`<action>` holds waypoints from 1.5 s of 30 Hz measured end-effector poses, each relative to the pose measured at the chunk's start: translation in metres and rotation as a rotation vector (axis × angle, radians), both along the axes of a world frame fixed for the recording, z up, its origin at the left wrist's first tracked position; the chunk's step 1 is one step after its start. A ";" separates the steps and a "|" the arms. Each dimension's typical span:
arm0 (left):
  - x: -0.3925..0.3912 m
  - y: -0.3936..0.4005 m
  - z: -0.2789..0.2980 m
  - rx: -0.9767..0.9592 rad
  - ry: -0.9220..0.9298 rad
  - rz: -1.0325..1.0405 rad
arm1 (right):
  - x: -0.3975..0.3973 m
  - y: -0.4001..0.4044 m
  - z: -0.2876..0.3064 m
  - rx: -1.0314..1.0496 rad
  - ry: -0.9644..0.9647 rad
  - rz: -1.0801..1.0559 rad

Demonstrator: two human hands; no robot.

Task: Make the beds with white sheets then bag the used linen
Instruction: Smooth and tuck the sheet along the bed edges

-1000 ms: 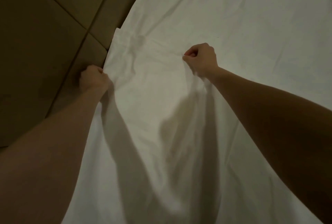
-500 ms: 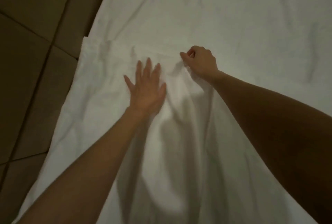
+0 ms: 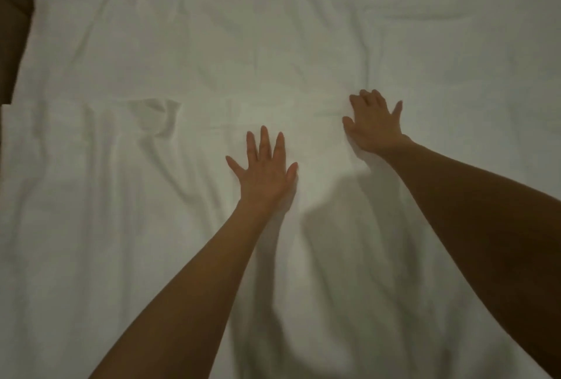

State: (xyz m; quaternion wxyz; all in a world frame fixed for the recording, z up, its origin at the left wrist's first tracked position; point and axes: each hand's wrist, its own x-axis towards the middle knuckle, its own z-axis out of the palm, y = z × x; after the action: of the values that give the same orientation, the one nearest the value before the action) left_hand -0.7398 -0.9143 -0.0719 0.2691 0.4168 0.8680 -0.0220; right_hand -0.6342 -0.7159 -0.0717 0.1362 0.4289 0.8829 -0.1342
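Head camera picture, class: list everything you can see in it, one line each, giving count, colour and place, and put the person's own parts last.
top sheet: one, white, spread across the lower part of the view, its far edge running across the middle, wrinkled
under sheet: one, white, covering the upper part of the view beyond that edge, lightly creased
floor: one dark brown strip, upper left corner beside the bed
left hand: one, fingers spread, flat on the top sheet near the centre
right hand: one, fingers spread, pressing on the sheet at the top sheet's far edge, right of centre
forearms: two, bare, reaching in from the bottom
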 end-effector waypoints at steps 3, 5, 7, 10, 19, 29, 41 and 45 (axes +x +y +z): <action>0.050 0.016 0.002 -0.035 -0.059 0.023 | 0.057 0.014 0.003 -0.027 -0.070 0.023; 0.088 0.026 0.004 -0.039 -0.085 0.041 | 0.095 0.016 0.004 -0.077 -0.082 -0.015; 0.128 0.037 0.008 -0.055 -0.119 0.039 | 0.135 0.017 0.008 -0.135 -0.113 -0.039; 0.187 0.058 0.014 -0.094 -0.159 0.025 | 0.196 0.018 0.018 -0.212 -0.154 -0.040; 0.284 0.133 0.101 -0.030 -0.096 -0.055 | 0.301 0.055 0.098 -0.101 -0.186 0.026; 0.255 0.161 0.337 0.199 0.065 -0.170 | 0.311 0.041 0.300 0.142 0.047 0.048; 0.335 0.144 0.509 0.331 0.190 -0.500 | 0.376 -0.005 0.525 0.282 0.209 -0.118; 0.402 0.157 0.517 0.339 0.201 -0.616 | 0.434 -0.004 0.545 0.347 0.253 -0.212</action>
State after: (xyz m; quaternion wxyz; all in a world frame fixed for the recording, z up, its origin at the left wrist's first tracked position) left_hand -0.3382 -0.7570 0.4453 0.0900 0.6931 0.7152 0.0013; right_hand -0.2001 -0.7202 0.4731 -0.0661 0.5157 0.8529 -0.0470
